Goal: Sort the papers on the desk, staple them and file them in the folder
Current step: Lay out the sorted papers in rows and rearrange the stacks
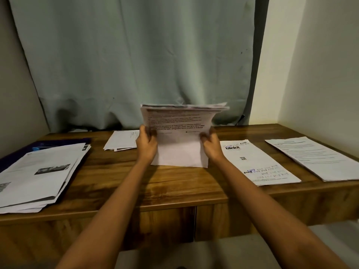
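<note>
A stack of printed papers (179,133) stands upright on its lower edge at the middle of the wooden desk (174,187). My left hand (146,144) grips its left side and my right hand (212,144) grips its right side. A thick pile of papers (38,175) lies at the left, partly covering a dark blue folder (44,143). A small pile (122,141) lies behind my left hand. To the right lie a sheet marked blinkit (256,162) and another printed set (314,158). No stapler is in view.
A pale green curtain (136,65) hangs directly behind the desk. A white wall (320,74) closes the right side. The desk's front edge (174,204) runs below my forearms, with cabinet doors under it.
</note>
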The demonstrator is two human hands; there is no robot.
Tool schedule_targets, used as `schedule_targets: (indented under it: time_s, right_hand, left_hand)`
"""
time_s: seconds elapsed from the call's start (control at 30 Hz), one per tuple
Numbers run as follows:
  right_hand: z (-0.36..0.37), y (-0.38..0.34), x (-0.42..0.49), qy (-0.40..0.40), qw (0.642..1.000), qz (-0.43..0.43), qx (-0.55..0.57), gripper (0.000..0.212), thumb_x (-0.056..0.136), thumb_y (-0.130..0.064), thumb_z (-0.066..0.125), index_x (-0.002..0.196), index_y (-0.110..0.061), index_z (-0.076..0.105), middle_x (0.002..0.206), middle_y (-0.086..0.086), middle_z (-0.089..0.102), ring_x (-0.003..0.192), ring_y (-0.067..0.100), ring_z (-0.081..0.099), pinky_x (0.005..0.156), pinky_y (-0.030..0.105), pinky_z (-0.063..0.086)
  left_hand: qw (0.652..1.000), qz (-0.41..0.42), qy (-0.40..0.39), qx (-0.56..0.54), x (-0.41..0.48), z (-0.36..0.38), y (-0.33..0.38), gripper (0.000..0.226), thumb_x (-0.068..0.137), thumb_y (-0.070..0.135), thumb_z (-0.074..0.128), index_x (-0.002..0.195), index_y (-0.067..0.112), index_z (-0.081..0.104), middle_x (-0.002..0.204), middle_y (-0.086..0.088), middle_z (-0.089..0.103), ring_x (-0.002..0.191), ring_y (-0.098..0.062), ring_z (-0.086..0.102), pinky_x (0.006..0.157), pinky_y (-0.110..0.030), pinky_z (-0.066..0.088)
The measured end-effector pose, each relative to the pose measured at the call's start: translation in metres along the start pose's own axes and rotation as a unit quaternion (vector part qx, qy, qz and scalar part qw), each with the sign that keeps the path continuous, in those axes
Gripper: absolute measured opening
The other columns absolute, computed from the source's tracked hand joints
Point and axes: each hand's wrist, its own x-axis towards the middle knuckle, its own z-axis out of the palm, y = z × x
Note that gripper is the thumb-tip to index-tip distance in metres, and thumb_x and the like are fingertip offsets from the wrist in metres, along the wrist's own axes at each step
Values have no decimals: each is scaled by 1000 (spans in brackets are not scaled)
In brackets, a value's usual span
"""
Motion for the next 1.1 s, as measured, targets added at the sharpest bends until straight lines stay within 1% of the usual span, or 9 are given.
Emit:
schedule_targets:
  time_s: [0.07, 0.13, 0.23, 0.3, 0.4, 0.53, 0.7, 0.93, 1.1]
  right_hand:
    - [0, -4, 5, 38, 999, 0, 1, 28, 96, 2, 44, 123, 2, 49, 106, 10, 55, 95, 18, 52, 76, 13, 46]
    - [-3, -8, 15, 52, 998, 5, -21, 25, 93, 7, 45, 117, 7, 52, 102, 10, 54, 93, 21, 49, 79, 21, 45]
    - [-9, -11, 21, 14, 989, 78, -124, 27, 94, -4, 46, 119, -3, 54, 114, 7, 60, 100, 20, 55, 87, 34, 47]
    - [-14, -9, 19, 2, 983, 97, -159, 27, 94, -6, 46, 118, -4, 58, 121, 9, 62, 107, 24, 57, 85, 31, 46]
    - [-19, -4, 8, -5, 972, 103, -209, 29, 93, -6, 48, 118, -2, 61, 124, 12, 62, 110, 29, 59, 81, 30, 46]
    - [-21, 9, -10, 3, 953, 130, -273, 25, 92, -7, 49, 114, 1, 58, 124, 16, 60, 109, 33, 58, 84, 36, 48]
    - [-18, 17, -30, -1, 913, 143, -381, 30, 91, -5, 53, 120, 2, 49, 124, 19, 56, 111, 35, 56, 87, 39, 47]
    - [-11, 25, -38, 0, 885, 110, -453, 35, 92, -2, 51, 126, 6, 46, 126, 22, 48, 114, 35, 50, 92, 38, 45]
    - [-6, 27, -37, -12, 864, 115, -489, 39, 92, -6, 52, 130, 5, 45, 131, 21, 44, 120, 34, 43, 97, 36, 41]
  left_hand:
    - [1000, 16, 9, 10, 8, 1, 2, 24, 98, 12, 48, 121, 4, 50, 108, -10, 61, 93, -17, 54, 78, -23, 41]
    - [999, 11, 4, 34, 18, 4, 6, 25, 97, 13, 50, 120, 1, 52, 113, -16, 62, 97, -22, 56, 80, -25, 41]
    - [995, -65, -10, 79, 21, 9, 12, 31, 100, 23, 45, 120, 1, 52, 123, -19, 58, 110, -34, 55, 88, -35, 44]
    - [991, -92, -17, 92, 16, 13, 10, 32, 100, 20, 43, 122, 0, 53, 130, -17, 56, 116, -34, 54, 93, -34, 44]
    - [986, -116, -23, 119, 3, 19, -1, 31, 100, 17, 42, 121, -1, 54, 130, -18, 56, 115, -34, 54, 91, -32, 44]
    - [977, -156, -33, 143, -20, 27, -10, 31, 100, 15, 41, 122, -5, 50, 131, -19, 54, 116, -36, 54, 83, -33, 44]
    - [966, -160, -72, 190, -40, 35, -19, 31, 97, 7, 44, 124, -8, 50, 128, -22, 54, 113, -36, 55, 84, -31, 45]
    - [944, -197, -111, 239, -43, 41, -33, 39, 92, 4, 46, 130, 0, 52, 139, -20, 42, 123, -35, 45, 97, -35, 42]
    - [934, -205, -125, 264, -36, 42, -36, 39, 89, 7, 49, 127, 6, 57, 136, -16, 47, 129, -34, 35, 103, -39, 35]
